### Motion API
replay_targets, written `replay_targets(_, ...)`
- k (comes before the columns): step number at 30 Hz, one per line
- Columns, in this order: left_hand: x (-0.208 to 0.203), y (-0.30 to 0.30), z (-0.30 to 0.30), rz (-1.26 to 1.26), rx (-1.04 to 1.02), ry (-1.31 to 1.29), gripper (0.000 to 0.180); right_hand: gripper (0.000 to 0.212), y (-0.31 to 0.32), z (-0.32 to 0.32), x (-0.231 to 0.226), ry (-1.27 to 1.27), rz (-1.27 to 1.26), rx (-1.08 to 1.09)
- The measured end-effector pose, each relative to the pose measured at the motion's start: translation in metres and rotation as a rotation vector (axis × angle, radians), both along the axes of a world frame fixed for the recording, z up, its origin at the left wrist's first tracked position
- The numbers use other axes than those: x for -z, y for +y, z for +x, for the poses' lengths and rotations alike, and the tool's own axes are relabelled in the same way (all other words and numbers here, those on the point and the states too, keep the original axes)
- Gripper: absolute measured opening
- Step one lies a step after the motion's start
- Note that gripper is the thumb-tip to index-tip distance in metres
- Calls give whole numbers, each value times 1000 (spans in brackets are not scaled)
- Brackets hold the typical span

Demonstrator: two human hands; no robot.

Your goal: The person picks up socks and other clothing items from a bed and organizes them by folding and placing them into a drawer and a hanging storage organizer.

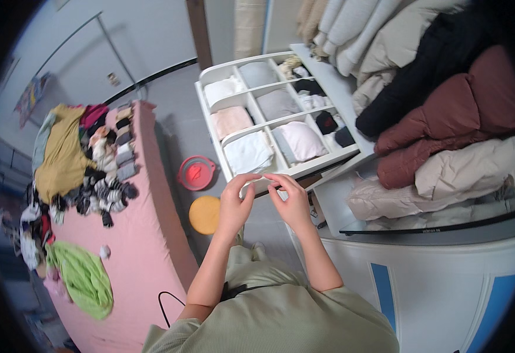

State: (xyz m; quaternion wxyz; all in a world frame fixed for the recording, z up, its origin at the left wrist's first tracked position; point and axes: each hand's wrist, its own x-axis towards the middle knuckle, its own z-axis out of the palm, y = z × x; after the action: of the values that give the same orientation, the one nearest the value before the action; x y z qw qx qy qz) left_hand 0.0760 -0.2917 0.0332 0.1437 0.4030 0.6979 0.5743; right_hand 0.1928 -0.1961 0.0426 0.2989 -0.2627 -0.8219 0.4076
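Hovering at the near edge of the white drawer (210, 130), the left hand (237, 197) and right hand (290, 197) bring their fingertips close together, fingers curved and thumbs bent inward. Each grip looks loosely rounded (whether something thin and pale is pinched there, I cannot tell).

Just beyond the fingers, the drawer is split into compartments. Nearest the left hand lies a folded white cloth (249, 152); beside it, nearer the right hand, a pale pink cloth (303, 141). Behind them sit a peach cloth (232, 122) and a grey cloth (277, 105), and small dark socks (327, 122) fill part of the right-hand column.

To the right, a maroon padded jacket (445, 129) lies above a beige one (469, 167). Small pale lettering runs along the dark shelf edge (387, 231) below, too tiny to make out.

Left of the hands, a red basin (197, 172) and a round yellow stool (205, 215) stand on the floor. Farther left, a pink-sheeted bed (146, 259) carries striped socks (109, 195), a mustard garment (63, 156) and a bright green cloth (84, 279).
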Motion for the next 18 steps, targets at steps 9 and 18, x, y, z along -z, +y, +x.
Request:
replay_targets(9, 12, -92, 13, -18, -297, 47, 19, 24, -61, -23, 7, 19, -70, -309)
replay_targets(18, 17, -209, 9, -35, -603, -54, 19, 24, -162, -70, 7, -24, -68, -617)
